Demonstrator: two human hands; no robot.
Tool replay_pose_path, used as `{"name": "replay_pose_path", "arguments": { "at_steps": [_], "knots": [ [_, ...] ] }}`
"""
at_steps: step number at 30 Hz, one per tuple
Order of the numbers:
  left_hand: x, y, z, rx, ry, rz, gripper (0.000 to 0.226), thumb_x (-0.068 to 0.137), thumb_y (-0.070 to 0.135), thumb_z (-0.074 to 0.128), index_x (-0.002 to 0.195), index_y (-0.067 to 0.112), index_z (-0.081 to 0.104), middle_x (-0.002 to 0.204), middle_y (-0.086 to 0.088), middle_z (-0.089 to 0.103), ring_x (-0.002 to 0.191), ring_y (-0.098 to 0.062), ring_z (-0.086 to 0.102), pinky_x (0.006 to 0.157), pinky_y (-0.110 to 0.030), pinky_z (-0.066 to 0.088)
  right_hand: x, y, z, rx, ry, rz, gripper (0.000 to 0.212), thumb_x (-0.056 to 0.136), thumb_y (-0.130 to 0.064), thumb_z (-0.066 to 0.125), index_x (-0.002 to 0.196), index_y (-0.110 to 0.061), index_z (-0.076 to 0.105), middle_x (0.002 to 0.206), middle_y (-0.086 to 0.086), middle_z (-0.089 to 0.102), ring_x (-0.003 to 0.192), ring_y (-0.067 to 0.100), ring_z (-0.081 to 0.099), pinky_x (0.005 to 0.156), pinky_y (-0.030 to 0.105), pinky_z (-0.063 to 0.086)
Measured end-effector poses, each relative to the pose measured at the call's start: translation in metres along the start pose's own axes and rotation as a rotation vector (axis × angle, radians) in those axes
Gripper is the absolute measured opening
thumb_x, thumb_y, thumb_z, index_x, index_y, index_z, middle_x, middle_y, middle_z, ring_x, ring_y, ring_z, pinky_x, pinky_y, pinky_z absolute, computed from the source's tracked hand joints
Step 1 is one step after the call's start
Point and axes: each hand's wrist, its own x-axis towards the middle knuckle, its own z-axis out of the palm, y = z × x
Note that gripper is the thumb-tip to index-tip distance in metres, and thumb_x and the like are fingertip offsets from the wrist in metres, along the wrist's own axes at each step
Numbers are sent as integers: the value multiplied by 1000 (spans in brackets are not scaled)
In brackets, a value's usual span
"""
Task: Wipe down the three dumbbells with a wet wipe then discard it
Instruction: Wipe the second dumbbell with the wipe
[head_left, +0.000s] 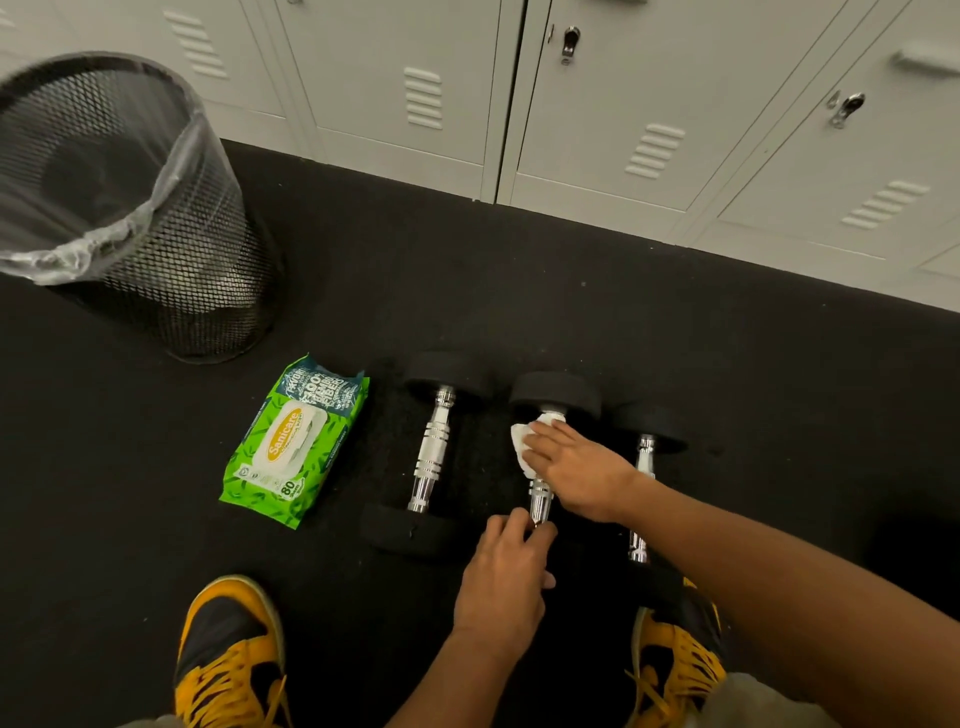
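Three dumbbells with black heads and chrome handles lie side by side on the black floor. The left dumbbell (432, 453) lies untouched. My right hand (576, 470) holds a white wet wipe (522, 441) wrapped on the upper handle of the middle dumbbell (556, 392). My left hand (506, 577) grips the near end of that same handle, covering its near head. The right dumbbell (647, 434) is partly hidden behind my right forearm.
A green pack of wet wipes (296, 441) lies left of the dumbbells. A black mesh bin (130, 208) with a clear liner stands at the back left. Grey lockers (597, 104) line the far edge. My yellow-and-black shoes (228, 654) are at the bottom.
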Motion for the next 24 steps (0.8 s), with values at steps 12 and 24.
{"name": "replay_pose_path", "arguments": {
  "at_steps": [12, 24],
  "knots": [
    [-1, -1, 1, -4, -2, 10, 52, 93, 22, 62, 139, 29, 40, 134, 6, 33, 122, -13, 33, 92, -27, 46, -14, -9, -4, 122, -54, -57, 64, 94, -11, 52, 153, -9, 27, 160, 8, 24, 152, 25, 3, 124, 39, 0],
    [-1, -4, 2, -27, 5, 34, 47, 94, 24, 60, 137, 29, 42, 141, 8, 29, 128, -10, 28, 96, -23, 42, -21, -26, 6, 222, -65, -154, 50, 90, -10, 61, 139, -16, 52, 151, 1, 43, 149, 21, 19, 124, 43, 11]
  ]
}}
